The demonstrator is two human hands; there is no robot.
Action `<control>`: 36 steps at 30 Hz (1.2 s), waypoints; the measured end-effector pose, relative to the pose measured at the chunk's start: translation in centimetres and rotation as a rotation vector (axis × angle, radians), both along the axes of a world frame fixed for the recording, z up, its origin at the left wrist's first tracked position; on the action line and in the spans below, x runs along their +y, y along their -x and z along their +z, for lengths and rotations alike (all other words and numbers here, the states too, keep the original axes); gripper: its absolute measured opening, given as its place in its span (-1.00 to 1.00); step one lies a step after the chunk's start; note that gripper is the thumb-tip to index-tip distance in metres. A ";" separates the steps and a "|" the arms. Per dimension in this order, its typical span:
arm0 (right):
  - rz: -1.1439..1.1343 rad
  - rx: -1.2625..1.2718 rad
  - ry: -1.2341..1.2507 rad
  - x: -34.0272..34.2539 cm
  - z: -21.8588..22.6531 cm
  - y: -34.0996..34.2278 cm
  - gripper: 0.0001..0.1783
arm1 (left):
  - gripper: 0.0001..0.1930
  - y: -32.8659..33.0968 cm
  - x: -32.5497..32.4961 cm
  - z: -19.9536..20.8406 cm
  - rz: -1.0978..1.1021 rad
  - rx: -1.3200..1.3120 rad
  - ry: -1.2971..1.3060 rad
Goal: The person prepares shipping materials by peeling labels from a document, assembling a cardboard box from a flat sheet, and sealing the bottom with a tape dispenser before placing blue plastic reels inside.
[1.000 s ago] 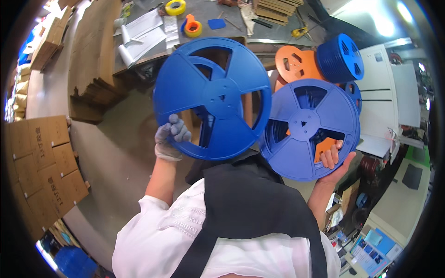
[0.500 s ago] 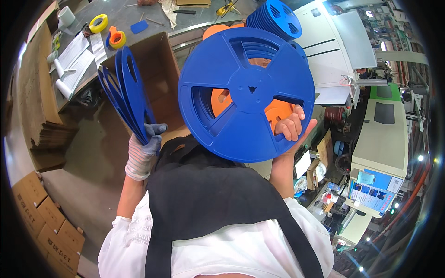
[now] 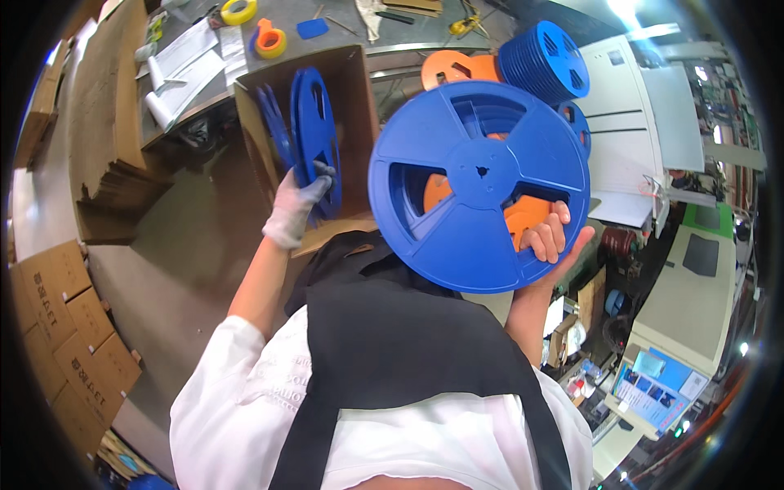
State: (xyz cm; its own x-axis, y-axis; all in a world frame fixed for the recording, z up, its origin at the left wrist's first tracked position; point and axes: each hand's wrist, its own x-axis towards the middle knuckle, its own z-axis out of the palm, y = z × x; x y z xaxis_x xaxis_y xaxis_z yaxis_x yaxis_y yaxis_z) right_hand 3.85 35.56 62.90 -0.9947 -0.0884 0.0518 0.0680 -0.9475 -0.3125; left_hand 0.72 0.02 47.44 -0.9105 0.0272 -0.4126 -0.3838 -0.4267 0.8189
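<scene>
Several thin blue plastic reels (image 3: 314, 122) stand on edge in my gloved left hand (image 3: 304, 202), whose fingers are closed around their lower part. They are slightly fanned apart, over the opening of a cardboard box (image 3: 355, 122); how deep they sit in it I cannot tell. On the other side, my bare right hand (image 3: 551, 237) grips a stack of large blue reels (image 3: 478, 245) by the rim, its fingers hooked through a window of the top reel. That reel's face is turned up toward me, and more reels show through its windows.
Behind the stack are orange reels (image 3: 449, 67) and a row of blue reels (image 3: 543, 61). The grey workbench (image 3: 327, 61) carries tape rolls (image 3: 269, 39) and papers (image 3: 184, 61). Flattened cardboard (image 3: 114, 122) leans at left, with closed cartons (image 3: 86, 351) below. A beige machine (image 3: 674, 294) stands at right.
My left hand has moved up and forward with its reels, from beside the box to its opening. The right hand keeps its hold on the stack. The whole view has shifted.
</scene>
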 end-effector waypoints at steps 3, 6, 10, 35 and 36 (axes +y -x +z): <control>0.004 -0.039 -0.070 0.7 -1.2 -0.2 -0.56 | -0.79 1.9 -0.2 -7.7 0.055 -0.131 -0.165; 0.006 -0.132 -0.094 0.8 -2.2 -0.9 -0.48 | -0.77 3.1 0.1 -14.4 0.073 -0.305 -0.068; -0.029 -0.254 -0.181 1.0 -2.5 -1.9 -0.48 | -0.73 2.8 -0.5 -19.6 0.039 -0.381 0.047; 0.213 -0.129 -0.225 -6.1 -2.3 -0.5 -0.42 | -0.31 -1.4 10.5 4.6 -0.451 0.818 0.820; 0.197 -0.131 -0.232 -6.0 -2.3 -1.0 -0.42 | -0.33 -1.5 10.2 4.3 -0.502 0.835 0.833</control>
